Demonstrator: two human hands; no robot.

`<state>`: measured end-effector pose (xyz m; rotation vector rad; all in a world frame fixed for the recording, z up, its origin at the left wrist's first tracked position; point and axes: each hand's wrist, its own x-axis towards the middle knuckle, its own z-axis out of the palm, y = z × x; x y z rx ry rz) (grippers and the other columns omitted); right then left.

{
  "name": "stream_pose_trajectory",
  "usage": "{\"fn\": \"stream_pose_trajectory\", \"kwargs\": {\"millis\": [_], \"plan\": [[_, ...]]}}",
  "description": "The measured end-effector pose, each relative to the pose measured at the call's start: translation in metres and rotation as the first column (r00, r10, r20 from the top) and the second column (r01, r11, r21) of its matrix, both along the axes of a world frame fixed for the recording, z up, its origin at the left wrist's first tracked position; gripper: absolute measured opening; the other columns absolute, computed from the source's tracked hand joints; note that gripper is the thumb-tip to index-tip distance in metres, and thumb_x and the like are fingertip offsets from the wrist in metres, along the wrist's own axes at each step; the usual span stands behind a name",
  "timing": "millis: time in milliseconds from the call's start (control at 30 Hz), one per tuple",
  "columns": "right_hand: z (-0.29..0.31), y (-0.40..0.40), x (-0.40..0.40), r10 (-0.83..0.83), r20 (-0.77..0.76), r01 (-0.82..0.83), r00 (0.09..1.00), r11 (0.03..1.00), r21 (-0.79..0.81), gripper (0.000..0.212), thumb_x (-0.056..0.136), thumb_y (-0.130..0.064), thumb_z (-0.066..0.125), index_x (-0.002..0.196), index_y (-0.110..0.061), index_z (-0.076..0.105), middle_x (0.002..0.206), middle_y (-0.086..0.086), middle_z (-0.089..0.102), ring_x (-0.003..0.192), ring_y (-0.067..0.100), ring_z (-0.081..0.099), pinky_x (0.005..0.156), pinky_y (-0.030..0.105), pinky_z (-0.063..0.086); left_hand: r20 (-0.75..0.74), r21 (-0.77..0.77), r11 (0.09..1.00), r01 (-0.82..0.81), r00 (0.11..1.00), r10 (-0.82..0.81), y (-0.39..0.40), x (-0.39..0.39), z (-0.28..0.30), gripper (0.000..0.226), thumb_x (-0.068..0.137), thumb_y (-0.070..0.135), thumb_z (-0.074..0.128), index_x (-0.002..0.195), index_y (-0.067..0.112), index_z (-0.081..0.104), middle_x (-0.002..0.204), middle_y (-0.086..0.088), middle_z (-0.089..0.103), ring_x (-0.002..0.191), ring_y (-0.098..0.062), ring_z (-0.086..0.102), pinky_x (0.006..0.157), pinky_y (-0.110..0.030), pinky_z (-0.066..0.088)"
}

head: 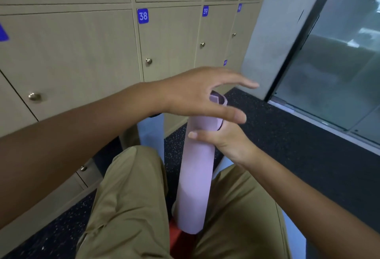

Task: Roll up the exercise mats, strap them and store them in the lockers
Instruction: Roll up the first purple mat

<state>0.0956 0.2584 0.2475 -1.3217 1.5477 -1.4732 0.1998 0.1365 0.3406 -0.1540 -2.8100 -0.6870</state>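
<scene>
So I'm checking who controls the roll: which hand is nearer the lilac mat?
Right. The right hand grips the rolled lilac mat near its top; the left hand hovers open above the mat's upper end.

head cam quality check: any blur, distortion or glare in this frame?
Head view: wide-angle bowing bends the locker seams; the left hand fingertips smear slightly; the right hand and rolled purple mat stay fairly sharp; the glass panel on the right is hazy with pale reflections; lighting is soft, without hard shadows.
</scene>
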Motion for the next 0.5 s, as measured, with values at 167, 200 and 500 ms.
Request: {"fn": "stream_pose_trajectory", "kwargs": {"millis": [167, 200, 500], "plan": [[-0.005, -0.001, -0.003, 0.004, 0.043, -0.004, 0.999, 1.0, 0.008, 0.066, 0.08, 0.005, 0.081, 0.137, -0.004, 0.049, 0.125, 0.008, 0.068, 0.113, 0.004, 0.066, 0.085, 0.02, 0.054, 0.097, -0.198, 0.979, -0.039, 0.993, 0.059, -0.001, -0.004, -0.014, 0.08, 0.074, 0.085, 0.048, 0.142, 0.043, 0.056, 0.134, 0.029, 0.059, 0.124, 0.001, 0.054, 0.104, -0.037, 0.045], [-0.007, -0.003, -0.003, -0.001, 0.039, 0.001, 0.999, 1.0, 0.012, 0.066, 0.079, 0.002, 0.082, 0.137, -0.004, 0.05, 0.124, 0.004, 0.068, 0.114, 0.003, 0.066, 0.086, 0.019, 0.053, 0.104, -0.18, 0.982, -0.05, 0.992, 0.07, -0.001, -0.003, -0.014, 0.079, 0.074, 0.085, 0.046, 0.139, 0.043, 0.058, 0.127, 0.034, 0.059, 0.119, 0.005, 0.054, 0.103, -0.035, 0.045], [-0.034, -0.016, 0.002, -0.074, 0.074, 0.076, 0.995, 0.997, -0.024, 0.048, 0.079, 0.004, 0.082, 0.119, -0.016, 0.064, 0.113, -0.005, 0.073, 0.112, 0.008, 0.067, 0.095, 0.026, 0.053, 0.096, -0.132, 0.984, -0.12, 0.986, 0.133, -0.012, -0.007, -0.024, 0.067, 0.082, 0.078, 0.039, 0.127, 0.038, 0.069, 0.117, 0.033, 0.062, 0.116, 0.004, 0.056, 0.103, -0.037, 0.045]]}}
